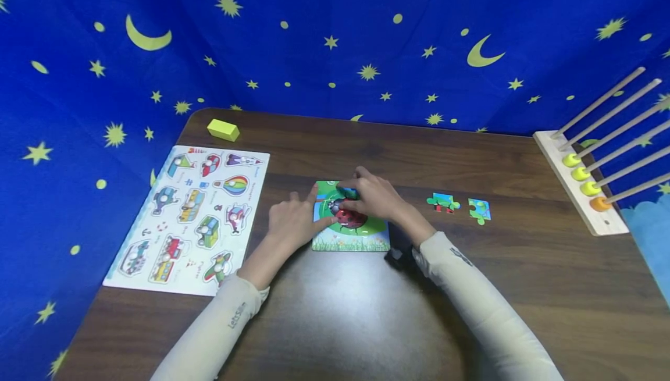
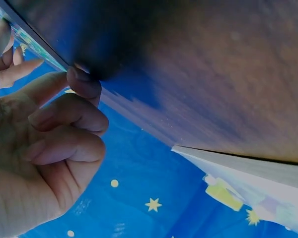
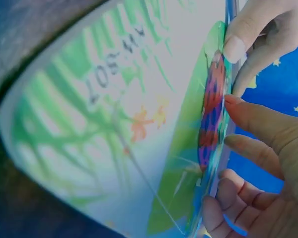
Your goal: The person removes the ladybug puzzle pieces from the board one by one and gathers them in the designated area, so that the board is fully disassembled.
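Note:
A small ladybug jigsaw board (image 1: 352, 244) lies on the table between both hands. My left hand (image 1: 291, 218) steadies its left side, thumb on the picture and index finger at the upper left corner. The other left fingers curl beside the board's edge in the left wrist view. Over the upper part, my right hand (image 1: 374, 195) pinches a dark blue-green puzzle piece (image 1: 349, 193) with thumb and index finger. Those right fingertips meet the board's surface in the right wrist view. Two loose puzzle pieces, one with red (image 1: 444, 202) and one blue-green (image 1: 480, 210), lie to the right.
A white vehicle peg puzzle (image 1: 206, 221) lies at the left, with a yellow block (image 1: 223, 130) behind it. At the right stands a wooden base (image 1: 581, 186) with slanting rods and several beads. A starry blue cloth (image 1: 314, 38) hangs behind the table.

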The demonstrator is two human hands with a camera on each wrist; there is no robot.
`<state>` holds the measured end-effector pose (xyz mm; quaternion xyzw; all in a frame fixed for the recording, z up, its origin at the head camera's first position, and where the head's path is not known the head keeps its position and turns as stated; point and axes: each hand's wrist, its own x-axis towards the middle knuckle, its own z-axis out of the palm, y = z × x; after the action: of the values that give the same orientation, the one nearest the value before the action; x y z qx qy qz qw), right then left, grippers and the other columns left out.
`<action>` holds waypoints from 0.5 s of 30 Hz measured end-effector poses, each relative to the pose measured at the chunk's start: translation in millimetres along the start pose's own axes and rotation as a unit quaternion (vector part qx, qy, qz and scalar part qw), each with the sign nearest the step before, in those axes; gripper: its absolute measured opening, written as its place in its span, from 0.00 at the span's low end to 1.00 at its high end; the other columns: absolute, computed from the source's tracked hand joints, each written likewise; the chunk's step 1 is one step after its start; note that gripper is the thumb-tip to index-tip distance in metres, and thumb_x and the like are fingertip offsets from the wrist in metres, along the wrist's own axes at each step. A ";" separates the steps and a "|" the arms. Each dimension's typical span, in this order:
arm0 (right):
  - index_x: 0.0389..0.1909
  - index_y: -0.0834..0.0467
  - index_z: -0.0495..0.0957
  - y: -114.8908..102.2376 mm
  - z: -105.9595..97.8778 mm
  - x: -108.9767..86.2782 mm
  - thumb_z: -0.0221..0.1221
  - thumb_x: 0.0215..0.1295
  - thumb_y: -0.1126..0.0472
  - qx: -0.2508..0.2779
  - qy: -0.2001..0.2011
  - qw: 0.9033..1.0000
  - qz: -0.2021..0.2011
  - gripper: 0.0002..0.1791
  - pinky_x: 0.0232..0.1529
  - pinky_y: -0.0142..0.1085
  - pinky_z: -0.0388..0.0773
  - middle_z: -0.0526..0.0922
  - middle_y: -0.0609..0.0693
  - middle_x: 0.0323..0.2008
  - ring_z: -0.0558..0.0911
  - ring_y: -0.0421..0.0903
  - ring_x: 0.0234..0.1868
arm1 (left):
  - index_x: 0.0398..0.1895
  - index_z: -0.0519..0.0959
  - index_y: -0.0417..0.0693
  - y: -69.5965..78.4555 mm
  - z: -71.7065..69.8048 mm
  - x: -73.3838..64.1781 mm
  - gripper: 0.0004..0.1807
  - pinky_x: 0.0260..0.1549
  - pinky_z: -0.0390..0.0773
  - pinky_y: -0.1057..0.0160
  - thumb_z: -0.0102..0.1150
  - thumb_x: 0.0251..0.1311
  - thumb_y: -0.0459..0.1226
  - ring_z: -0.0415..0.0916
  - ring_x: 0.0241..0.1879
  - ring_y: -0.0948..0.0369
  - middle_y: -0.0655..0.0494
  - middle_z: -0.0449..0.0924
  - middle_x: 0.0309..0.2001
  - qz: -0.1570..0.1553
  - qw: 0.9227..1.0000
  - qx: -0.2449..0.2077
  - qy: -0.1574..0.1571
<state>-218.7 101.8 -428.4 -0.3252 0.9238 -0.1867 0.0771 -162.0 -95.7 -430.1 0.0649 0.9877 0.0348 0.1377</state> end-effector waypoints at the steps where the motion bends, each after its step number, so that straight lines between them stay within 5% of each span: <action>1: 0.59 0.56 0.81 -0.1 0.3 1.0 0.66 0.63 0.48 -0.001 -0.005 1.000 0.004 0.26 0.32 0.39 0.75 0.76 0.57 0.45 0.75 0.46 0.34 | 0.79 0.51 0.56 0.0 0.3 0.3 0.52 0.20 0.67 0.60 0.46 0.58 0.74 0.71 0.22 0.54 0.33 0.72 0.64 -0.001 1.000 -0.001 0.000; 15: 0.60 0.58 0.80 -6.4 0.7 4.8 0.66 0.64 0.47 -0.034 -0.023 0.999 0.002 0.28 0.36 0.42 0.79 0.75 0.57 0.47 0.78 0.47 0.38 | 0.79 0.54 0.57 0.6 1.4 1.1 0.52 0.19 0.68 0.60 0.48 0.58 0.73 0.70 0.20 0.56 0.31 0.70 0.65 0.000 1.000 0.002 0.011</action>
<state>-218.6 94.0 -426.6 -0.3300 0.9283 -0.1472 0.0876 -162.6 -95.0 -431.7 0.0647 0.9892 0.0338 0.1271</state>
